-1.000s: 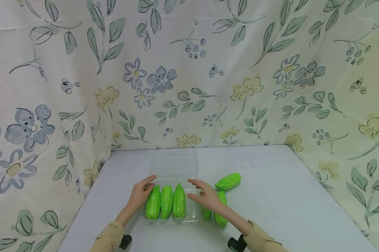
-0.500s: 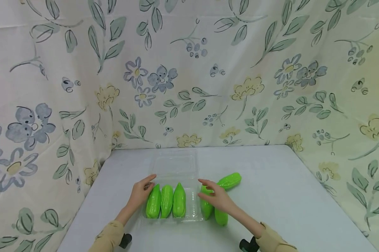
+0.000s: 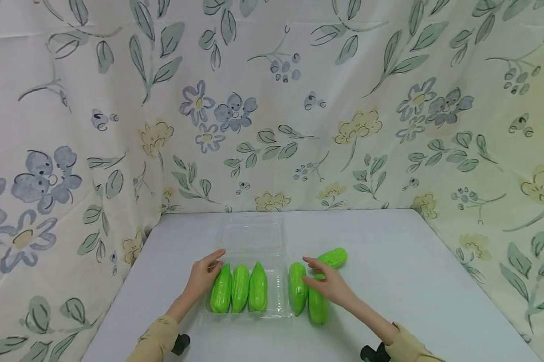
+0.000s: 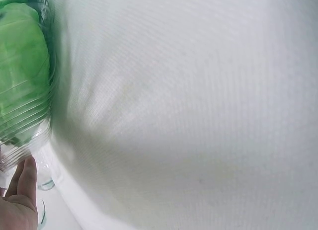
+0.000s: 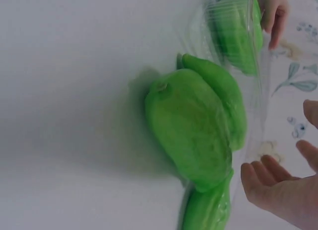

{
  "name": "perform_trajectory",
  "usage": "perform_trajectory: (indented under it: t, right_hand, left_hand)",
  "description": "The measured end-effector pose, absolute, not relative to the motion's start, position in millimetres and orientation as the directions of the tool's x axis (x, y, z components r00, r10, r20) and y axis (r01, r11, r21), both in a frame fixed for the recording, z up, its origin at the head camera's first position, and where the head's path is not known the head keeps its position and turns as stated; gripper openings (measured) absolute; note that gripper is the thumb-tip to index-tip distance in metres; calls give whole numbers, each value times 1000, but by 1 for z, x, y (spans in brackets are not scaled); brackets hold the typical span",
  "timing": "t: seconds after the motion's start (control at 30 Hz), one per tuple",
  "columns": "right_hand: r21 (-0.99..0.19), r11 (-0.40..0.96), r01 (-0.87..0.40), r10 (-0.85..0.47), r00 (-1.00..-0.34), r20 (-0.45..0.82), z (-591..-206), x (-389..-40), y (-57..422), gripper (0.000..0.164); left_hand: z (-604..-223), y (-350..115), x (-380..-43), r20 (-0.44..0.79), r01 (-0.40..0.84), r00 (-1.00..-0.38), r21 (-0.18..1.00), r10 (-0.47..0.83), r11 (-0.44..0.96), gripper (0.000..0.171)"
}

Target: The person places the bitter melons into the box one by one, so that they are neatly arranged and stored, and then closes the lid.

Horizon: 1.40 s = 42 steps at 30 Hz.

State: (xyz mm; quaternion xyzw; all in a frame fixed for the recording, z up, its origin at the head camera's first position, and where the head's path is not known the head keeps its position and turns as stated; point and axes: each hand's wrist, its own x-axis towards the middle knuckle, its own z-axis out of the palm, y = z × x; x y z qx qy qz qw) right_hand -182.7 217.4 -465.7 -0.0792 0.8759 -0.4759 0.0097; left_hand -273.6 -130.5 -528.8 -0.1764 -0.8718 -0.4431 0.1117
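Note:
Three bright green gourds (image 3: 240,289) lie side by side in a clear plastic clamshell container (image 3: 278,296), filling its left and middle parts. My left hand (image 3: 201,275) holds the container's far left corner, thumb and fingers about it; its fingertips touch the plastic in the left wrist view. To the right of the container lie three more gourds: one upright in view (image 3: 297,291), one beside it (image 3: 318,307), and one slanting farther back (image 3: 335,258). Over these hovers my right hand (image 3: 330,285), fingers apart, nothing in it; the right wrist view shows its fingers (image 5: 256,183) spread.
The container's lid (image 3: 251,234) lies folded back behind its base. A white-covered table (image 3: 389,281) bears everything. Floral cloth (image 3: 272,110) hangs behind the table and at both sides.
My right hand has moved right, away from above the container's right part to above the loose gourds, uncovering the nearest one. The left hand has stayed at the container's corner.

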Motion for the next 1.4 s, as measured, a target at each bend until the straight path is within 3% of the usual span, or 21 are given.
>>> perform_trajectory:
  t: [0.67, 0.87, 1.4]
  right_hand:
    - [-781, 624, 19, -7, -1000, -30, -474, -176, 247, 50]
    - [-796, 598, 98, -21, -990, -138, -483, -175, 246, 52]
    - [-825, 556, 104, -78, -981, -176, -491, -176, 240, 57]
  left_hand:
    - [-528, -130, -276, 376, 429, -902, 720, 214, 545, 36]
    - [-529, -130, -276, 351, 411, -911, 727, 216, 550, 37]
    - [-530, -130, -275, 355, 406, -913, 731, 203, 548, 36]
